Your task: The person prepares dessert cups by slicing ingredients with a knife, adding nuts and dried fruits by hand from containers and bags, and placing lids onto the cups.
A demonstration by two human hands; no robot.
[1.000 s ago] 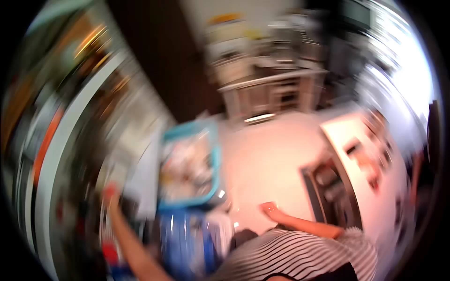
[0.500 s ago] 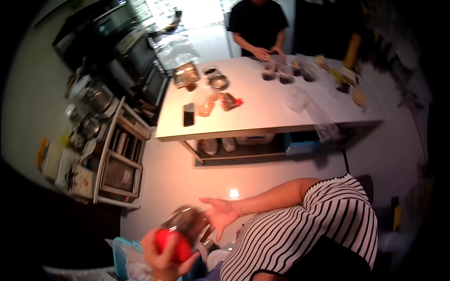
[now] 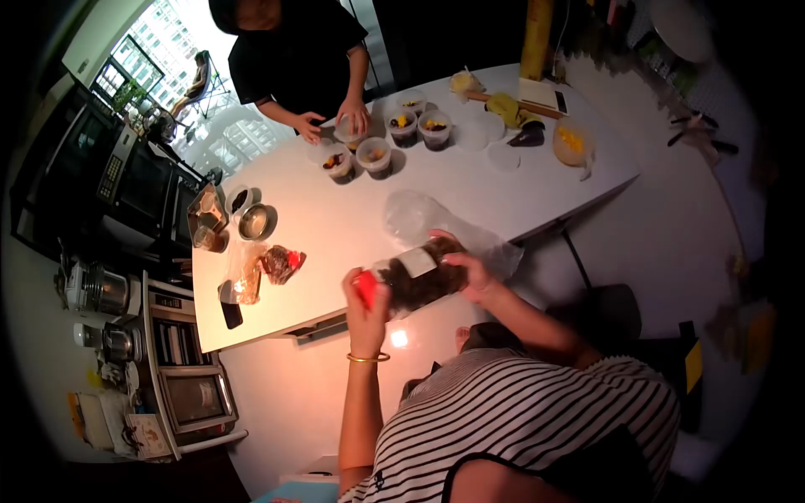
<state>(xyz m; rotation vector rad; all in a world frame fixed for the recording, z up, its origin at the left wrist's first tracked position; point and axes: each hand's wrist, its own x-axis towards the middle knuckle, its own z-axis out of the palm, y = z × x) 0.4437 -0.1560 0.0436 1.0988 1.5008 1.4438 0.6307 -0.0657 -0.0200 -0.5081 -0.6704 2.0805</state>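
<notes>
A clear jar (image 3: pixel 415 279) with a red lid and a pale label, filled with dark brown contents, is tilted on its side in front of me. My left hand (image 3: pixel 366 312), with a gold bangle at the wrist, is wrapped round the red lid (image 3: pixel 366 289). At the jar's base, my right hand (image 3: pixel 471 270) grips the other end. Just beyond the jar, a crumpled clear plastic bag (image 3: pixel 415 216) lies on the white table (image 3: pixel 323 226).
Across the table, a person in black (image 3: pixel 293 59) has both hands at several filled plastic cups (image 3: pixel 375 158). Lids (image 3: pixel 471 132) and a bowl of yellow pieces (image 3: pixel 573 144) sit right. Left are a metal bowl (image 3: pixel 254 221), a bagged item (image 3: pixel 281 264) and a phone (image 3: pixel 231 308).
I have come closer to the table, and the jar has been raised from low beside me. My right hand, open before, now grips the jar's base. The person across has shifted leftward in view.
</notes>
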